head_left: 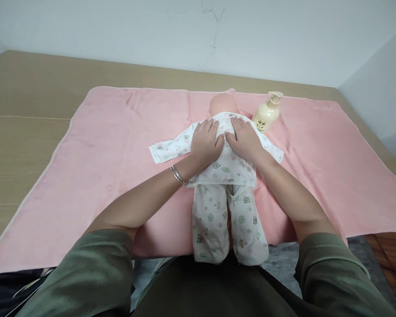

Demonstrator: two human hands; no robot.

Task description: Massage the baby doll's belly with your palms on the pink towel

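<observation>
A baby doll (pixel 223 104) with a smooth bald head lies lengthwise before me, head away from me. It wears a white printed shirt (pixel 232 171) with the sleeves spread out to both sides, and matching pants (pixel 213 220) whose legs reach the near edge. My left hand (pixel 206 143) rests flat on the left upper part of the shirt, a silver bangle (pixel 178 175) on its wrist. Level with it, my right hand (pixel 246 138) lies flat on the right side, fingers extended. The thumbs nearly meet at the middle. Neither hand grasps anything.
A pink blanket (pixel 119 154) under the doll covers much of the wooden table (pixel 29 97). Right of the doll's head, a cream pump bottle (pixel 267 113) lies tilted on the blanket. Behind the table rises a pale wall (pixel 135 35) with cracks.
</observation>
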